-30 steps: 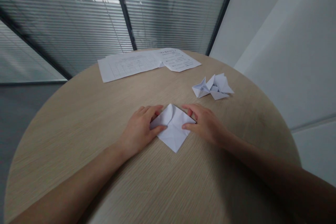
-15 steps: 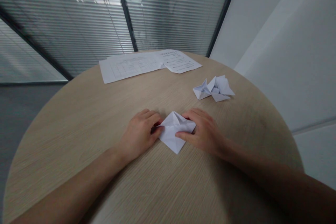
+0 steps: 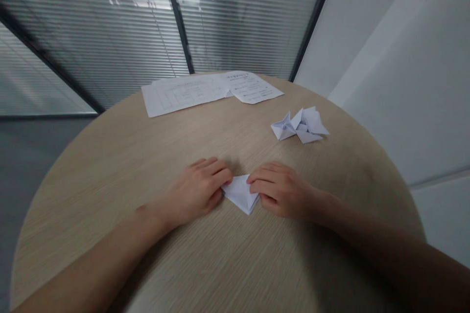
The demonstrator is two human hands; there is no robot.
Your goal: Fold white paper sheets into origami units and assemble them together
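A folded sheet of white paper (image 3: 240, 192) lies on the wooden table between my hands, its visible part a triangle with the tip toward me. My left hand (image 3: 206, 186) grips its left corner, the fingers curled over the edge and the thumb partly hidden beneath them. On the other side my right hand (image 3: 278, 190) pinches the right corner, fingertips on top of the paper. Both hands rest low on the table, and the paper's right end is covered by my right fingers.
Beyond my right hand sit several folded white paper pieces (image 3: 300, 126) in a cluster. Printed sheets (image 3: 187, 94) lie along the far edge of the round table (image 3: 110, 166). Behind it stands a glass partition with blinds (image 3: 121, 34); a white wall (image 3: 400, 83) is at the right.
The paper has gone from a diamond to a triangle, its far half folded down toward me. My right fingers have moved onto its top, and my left fingers have shifted over the left corner.
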